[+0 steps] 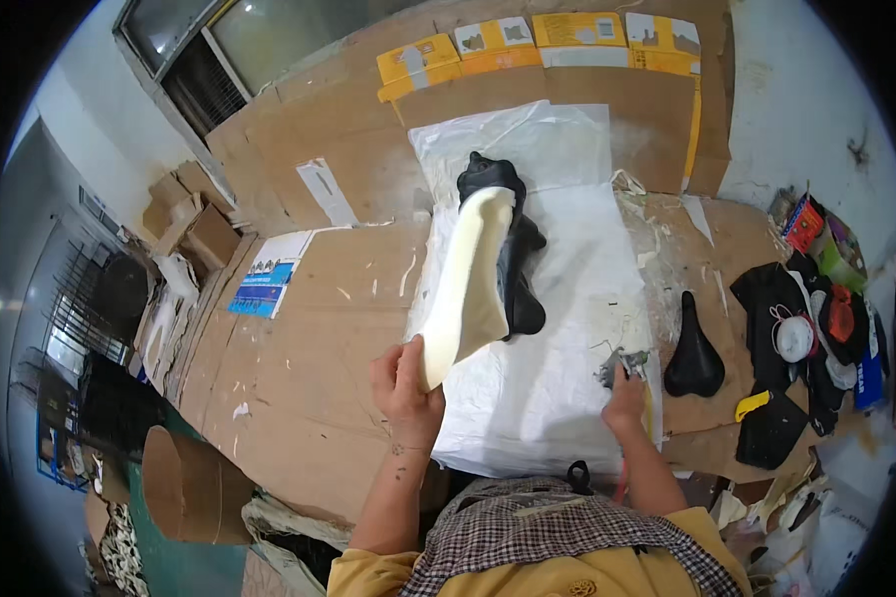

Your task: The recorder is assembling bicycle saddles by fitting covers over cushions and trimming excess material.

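Cream shell [473,269] over white sheet [528,418], left hand [408,393] pinching its near end, probably to keep the face free.
Black saddle pieces [525,284] just right; sheet likely shields the cardboard [338,338]. Right hand [624,403] at grey tool [629,364], can't tell if gripping.

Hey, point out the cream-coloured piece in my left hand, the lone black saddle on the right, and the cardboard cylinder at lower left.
Cream-coloured piece [466,289]: head view, middle of its length.
Black saddle [695,358]: head view, its broad part.
Cardboard cylinder [214,502]: head view, its outer wall.
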Available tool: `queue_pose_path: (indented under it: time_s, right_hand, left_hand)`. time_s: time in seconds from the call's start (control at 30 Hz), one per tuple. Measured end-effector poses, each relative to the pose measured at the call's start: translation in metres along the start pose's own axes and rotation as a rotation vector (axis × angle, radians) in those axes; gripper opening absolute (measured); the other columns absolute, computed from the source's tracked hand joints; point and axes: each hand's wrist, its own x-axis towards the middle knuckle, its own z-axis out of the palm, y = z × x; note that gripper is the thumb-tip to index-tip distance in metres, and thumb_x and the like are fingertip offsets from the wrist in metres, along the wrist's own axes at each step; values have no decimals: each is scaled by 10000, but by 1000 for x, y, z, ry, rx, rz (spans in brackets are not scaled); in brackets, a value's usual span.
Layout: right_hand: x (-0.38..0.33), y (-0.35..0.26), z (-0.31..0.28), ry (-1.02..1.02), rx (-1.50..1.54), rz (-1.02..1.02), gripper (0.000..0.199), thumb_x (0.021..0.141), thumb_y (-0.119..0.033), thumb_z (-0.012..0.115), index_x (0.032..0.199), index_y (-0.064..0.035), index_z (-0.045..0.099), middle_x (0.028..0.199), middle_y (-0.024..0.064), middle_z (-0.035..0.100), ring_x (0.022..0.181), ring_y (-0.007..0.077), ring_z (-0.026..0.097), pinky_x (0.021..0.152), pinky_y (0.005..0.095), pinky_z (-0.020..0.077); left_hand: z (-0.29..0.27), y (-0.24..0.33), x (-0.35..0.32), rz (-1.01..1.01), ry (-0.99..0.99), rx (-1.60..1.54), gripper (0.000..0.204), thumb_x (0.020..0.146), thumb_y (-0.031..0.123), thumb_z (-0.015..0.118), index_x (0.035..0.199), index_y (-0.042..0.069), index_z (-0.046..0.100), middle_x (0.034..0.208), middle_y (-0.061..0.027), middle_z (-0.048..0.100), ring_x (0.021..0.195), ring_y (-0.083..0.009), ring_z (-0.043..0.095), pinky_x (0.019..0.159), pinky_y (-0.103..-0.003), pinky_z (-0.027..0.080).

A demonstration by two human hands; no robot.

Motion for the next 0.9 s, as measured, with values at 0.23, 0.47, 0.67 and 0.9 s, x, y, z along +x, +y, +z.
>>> queue_pose_path:
  time_s: [0.23,0.47,0.67,0.9]
  right_hand:
    - [0,83,-39,150,867,140,535,633,-130,678,1140,-5,559,1040,170,618,958,247,592,822,350,457]
    - [-125,52,-167,130,1011,-300,504,817,-146,659,1266,-25,464,1008,50,586,906,140,547,783,298,455]
    - [-169,57,-210,-144,1259,-167,583,834,-44,614,1364,-42,373,1048,13,573,887,65,523,772,220,437]
    - [-168,46,-232,112,1225,-208,578,805,-44,637,1331,-7,401,964,29,598,812,69,553,738,222,455]
  left_hand:
    - [76,-40,-29,-772,-252,-749,365,813,41,616,1164,0,525,1042,-103,539,874,-171,542,751,-287,456]
    - [189,6,-55,-1004,-568,-1073,326,828,47,588,1144,-15,539,1007,-70,593,901,-145,562,774,-274,460]
    - [247,64,-58,-734,-674,-1073,329,805,22,587,1129,-23,548,1007,-83,616,897,-162,573,809,-280,444]
    - [264,74,-92,-681,-741,-877,331,774,13,601,1103,-11,589,959,-66,642,850,-134,582,766,-260,456]
